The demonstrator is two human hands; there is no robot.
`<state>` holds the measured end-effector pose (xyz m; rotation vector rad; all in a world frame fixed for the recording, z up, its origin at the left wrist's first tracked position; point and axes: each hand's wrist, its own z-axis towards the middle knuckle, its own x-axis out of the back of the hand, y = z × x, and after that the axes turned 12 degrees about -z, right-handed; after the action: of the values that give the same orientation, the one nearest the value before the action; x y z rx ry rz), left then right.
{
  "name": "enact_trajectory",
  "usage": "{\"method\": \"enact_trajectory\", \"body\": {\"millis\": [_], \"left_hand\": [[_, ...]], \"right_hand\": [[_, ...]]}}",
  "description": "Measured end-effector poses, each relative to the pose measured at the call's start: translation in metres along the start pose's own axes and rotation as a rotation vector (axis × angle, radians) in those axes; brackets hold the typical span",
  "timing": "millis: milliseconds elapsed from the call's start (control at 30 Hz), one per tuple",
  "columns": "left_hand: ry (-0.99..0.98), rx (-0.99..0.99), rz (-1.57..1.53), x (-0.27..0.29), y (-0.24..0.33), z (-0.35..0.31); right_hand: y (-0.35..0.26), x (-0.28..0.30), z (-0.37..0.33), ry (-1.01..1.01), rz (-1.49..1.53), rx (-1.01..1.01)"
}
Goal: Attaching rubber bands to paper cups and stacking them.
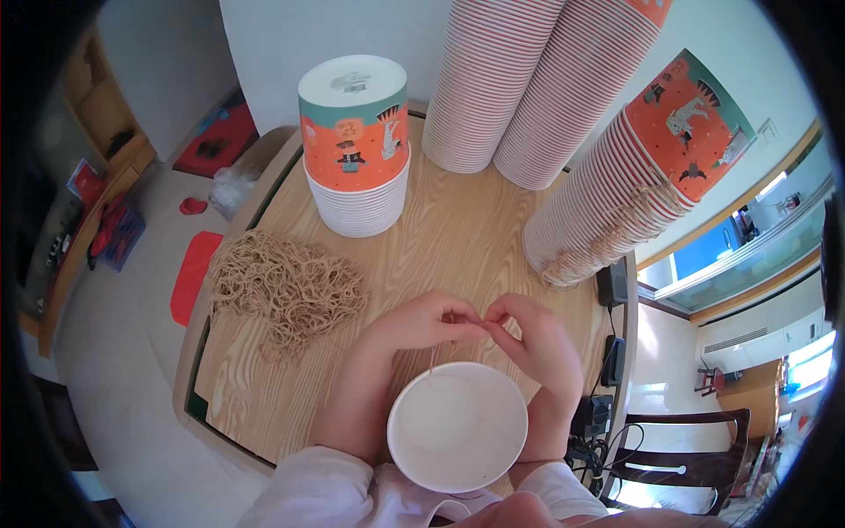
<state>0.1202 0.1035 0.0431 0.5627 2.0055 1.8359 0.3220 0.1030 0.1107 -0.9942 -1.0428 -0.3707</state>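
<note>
Bringing left hand (437,319) and right hand (539,341) together over near half of wood-grain table (440,251), just beyond white paper tub (458,427). Curling left fingers inward, thumb and forefinger almost tip to tip. Shaping right fingers much the same, tips meeting or nearly meeting the left ones. Seeing next to no gap there; cannot tell on either side if fully closed or gripping anything.

Seeing thin tan strand (430,359) below left hand, dropping toward tub's far rim; losing sight of its upper end under the hand. Having tub at table's near edge, mouth up, between forearms, close to torso; cannot tell if on table or lap.

Finding tangled heap of tan twine (290,286) by left edge, near left forearm. Seeing upside-down tub stack (356,145) toward far-left corner, orange-and-green print on top, white rims below. Counting two tall tub stacks (493,70) side by side at far edge, tops running out of view. Seeing printed-top tub stack (581,189) toward far-right corner, with twine strands (620,231) draped down its near side. Noting black power adapters (613,361) along right edge, black cables (591,456) bunched toward near-right corner. Spotting dark wooden chair (691,466) past right edge.
</note>
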Motion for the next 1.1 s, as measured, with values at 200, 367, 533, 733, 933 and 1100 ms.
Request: {"method": "enact_trajectory", "body": {"millis": [200, 367, 533, 733, 933, 1100], "left_hand": [[-0.300, -0.111, -0.706, -0.009, -0.057, 0.008], [-0.149, -0.096, -0.959, -0.016, -0.087, 0.014], [-0.239, -0.094, -0.958, -0.012, -0.079, 0.020], [-0.216, -0.036, -0.850, -0.009, -0.072, 0.025], [-0.196, 0.003, -0.681, -0.006, -0.069, 0.025], [-0.159, 0.044, -0.694, -0.005, -0.072, 0.025]], "right_hand": [[0.053, -0.031, 0.013, -0.289, 0.568, 0.095], [0.065, -0.044, 0.013, -0.304, 0.667, 0.077], [0.068, -0.050, 0.019, -0.264, 0.983, 0.019], [0.110, -0.110, 0.020, -0.320, 1.481, 0.110], [0.119, -0.136, 0.020, -0.276, 1.625, 0.145], [0.114, -0.140, 0.022, -0.268, 1.651, 0.099]]}}
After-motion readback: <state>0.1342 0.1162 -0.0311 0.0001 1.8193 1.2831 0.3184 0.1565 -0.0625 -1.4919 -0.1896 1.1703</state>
